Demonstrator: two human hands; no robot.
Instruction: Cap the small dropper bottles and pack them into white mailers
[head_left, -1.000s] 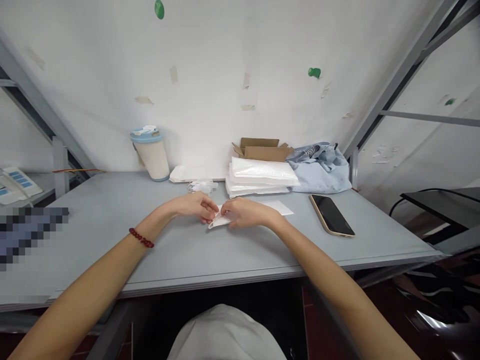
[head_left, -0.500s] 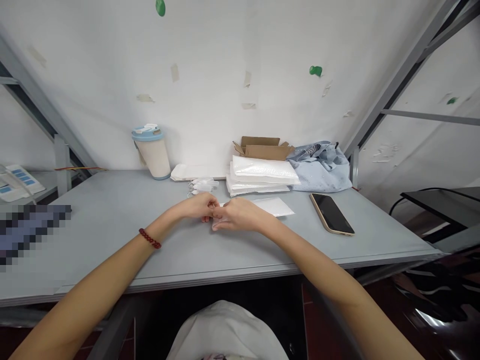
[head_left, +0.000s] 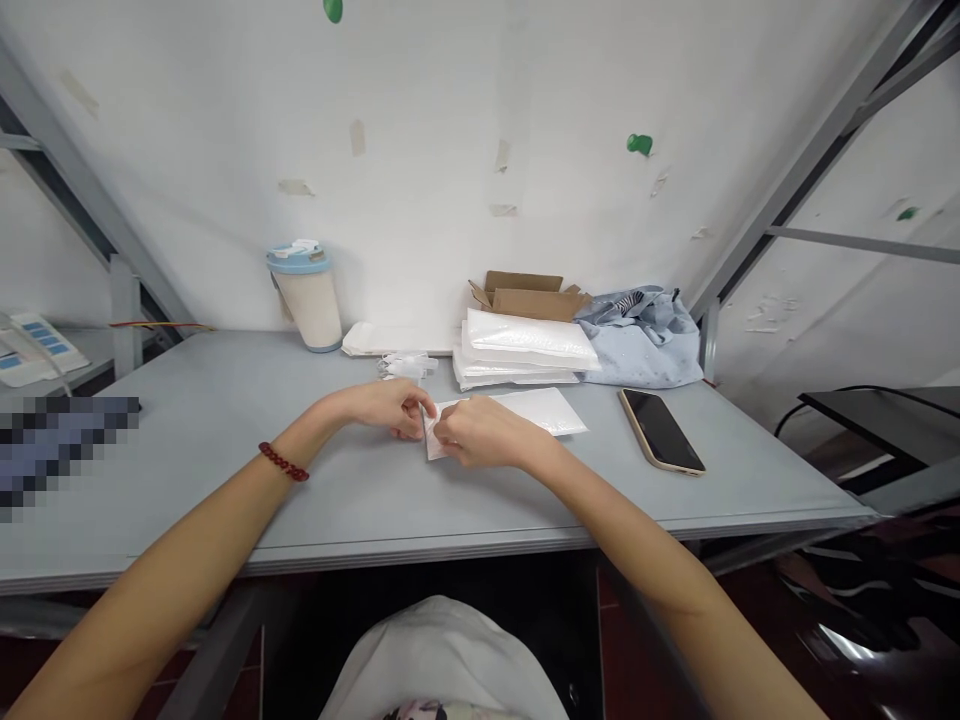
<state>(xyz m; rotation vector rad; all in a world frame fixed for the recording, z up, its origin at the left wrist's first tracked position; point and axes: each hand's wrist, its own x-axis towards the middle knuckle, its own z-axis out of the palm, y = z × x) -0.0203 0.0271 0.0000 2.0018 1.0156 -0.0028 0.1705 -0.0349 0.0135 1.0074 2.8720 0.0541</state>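
A white padded envelope (head_left: 546, 409) lies flat on the grey table, its left end between my hands. My left hand (head_left: 391, 406), with a red bead bracelet on its wrist, has curled fingers, thumb and forefinger pinching the upper corner of that end. Over the same end my right hand (head_left: 484, 430) is closed, knuckles up, and covers the envelope's middle. What its fingertips hold underneath is partly hidden. Just behind my left hand sits a small heap of white tags or strips (head_left: 407, 366), too small to make out.
Behind the envelope rises a stack of white padded envelopes (head_left: 529, 345), with an open cardboard box (head_left: 536, 302) and light blue cloth (head_left: 645, 345) beside it. A phone (head_left: 661, 430) lies at right. A lidded cup (head_left: 309, 305) stands by the wall, near a flat white packet (head_left: 397, 340).
My hands have moved slightly apart, the left one going left. More of the envelope's left end now shows between them. The view has shifted a little.
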